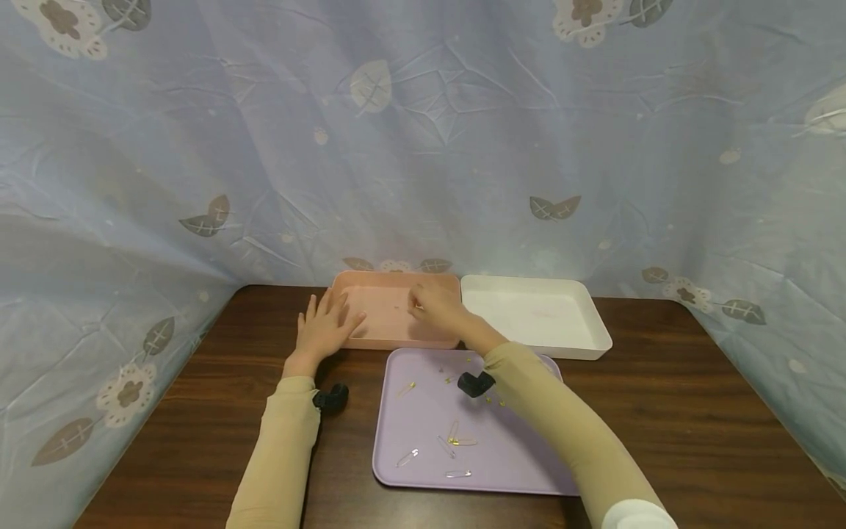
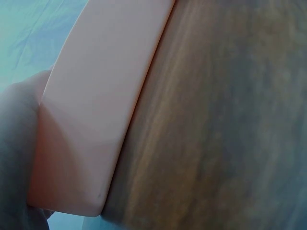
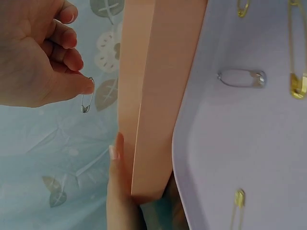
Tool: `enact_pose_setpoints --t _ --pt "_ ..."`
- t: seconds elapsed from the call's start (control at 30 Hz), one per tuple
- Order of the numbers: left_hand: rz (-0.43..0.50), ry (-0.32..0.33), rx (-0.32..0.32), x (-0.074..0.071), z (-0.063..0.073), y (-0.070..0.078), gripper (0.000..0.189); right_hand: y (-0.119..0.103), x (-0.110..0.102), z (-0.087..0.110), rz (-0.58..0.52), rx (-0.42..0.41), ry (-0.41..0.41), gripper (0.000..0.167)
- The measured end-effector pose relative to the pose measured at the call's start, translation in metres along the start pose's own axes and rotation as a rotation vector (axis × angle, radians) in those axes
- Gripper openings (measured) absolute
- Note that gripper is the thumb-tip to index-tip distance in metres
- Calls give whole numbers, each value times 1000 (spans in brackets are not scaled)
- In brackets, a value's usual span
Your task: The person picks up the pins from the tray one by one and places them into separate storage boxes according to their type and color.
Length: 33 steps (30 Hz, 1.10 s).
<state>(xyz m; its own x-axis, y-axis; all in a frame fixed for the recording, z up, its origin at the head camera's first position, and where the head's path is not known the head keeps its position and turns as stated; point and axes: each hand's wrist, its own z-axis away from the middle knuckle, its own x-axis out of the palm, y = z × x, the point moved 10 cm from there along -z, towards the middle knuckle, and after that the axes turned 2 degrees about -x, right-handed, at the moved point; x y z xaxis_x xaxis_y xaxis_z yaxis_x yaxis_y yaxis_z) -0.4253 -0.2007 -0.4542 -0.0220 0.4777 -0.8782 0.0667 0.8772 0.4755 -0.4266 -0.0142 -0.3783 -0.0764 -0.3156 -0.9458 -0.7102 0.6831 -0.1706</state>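
My right hand (image 1: 438, 306) is above the peach tray (image 1: 396, 343), pinching a small silver safety pin (image 3: 86, 104) between thumb and fingertip, as the right wrist view shows. The pin hangs downward from the grip. My left hand (image 1: 322, 329) rests at the left end of the peach tray with its fingers spread, touching the rim near the front corner. Nearer to me lies a lilac tray (image 1: 522, 459) with several gold and silver safety pins on it, among them a silver safety pin (image 3: 242, 78). The right forearm hides part of that tray.
A white tray (image 1: 535, 312) stands right of the peach one, at the back of the dark wooden table (image 1: 667, 382). A patterned cloth (image 1: 423, 147) hangs behind and around the table. Dark wrist cameras sit on both sleeves, the right one over the lilac tray.
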Motion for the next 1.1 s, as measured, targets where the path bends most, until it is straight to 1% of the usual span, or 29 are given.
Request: enact_pose_setpoints --t 0.07,0.23,0.4,0.47,0.57,0.77,0.87,1.1 --pt "1 5 -1 0 0 0 83 4 2 -5 30 6 -2 7" --pt "-6 10 -3 0 -1 -2 82 18 8 -19 101 73 -26 10" --pt "-7 12 1 -1 -1 -1 82 36 12 -28 159 192 -65 11" --pt "0 8 1 -1 0 0 82 42 12 -30 163 236 -80 12" --pt "6 5 2 -2 0 0 81 48 13 -32 136 276 -94 14" --pt "-1 8 2 -3 0 1 79 56 13 -37 28 337 -101 16" --pt "9 6 -5 -3 0 1 79 60 14 -40 -10 354 -96 16" --pt "-8 7 -10 0 -1 -2 79 61 16 -44 -100 375 -87 15"
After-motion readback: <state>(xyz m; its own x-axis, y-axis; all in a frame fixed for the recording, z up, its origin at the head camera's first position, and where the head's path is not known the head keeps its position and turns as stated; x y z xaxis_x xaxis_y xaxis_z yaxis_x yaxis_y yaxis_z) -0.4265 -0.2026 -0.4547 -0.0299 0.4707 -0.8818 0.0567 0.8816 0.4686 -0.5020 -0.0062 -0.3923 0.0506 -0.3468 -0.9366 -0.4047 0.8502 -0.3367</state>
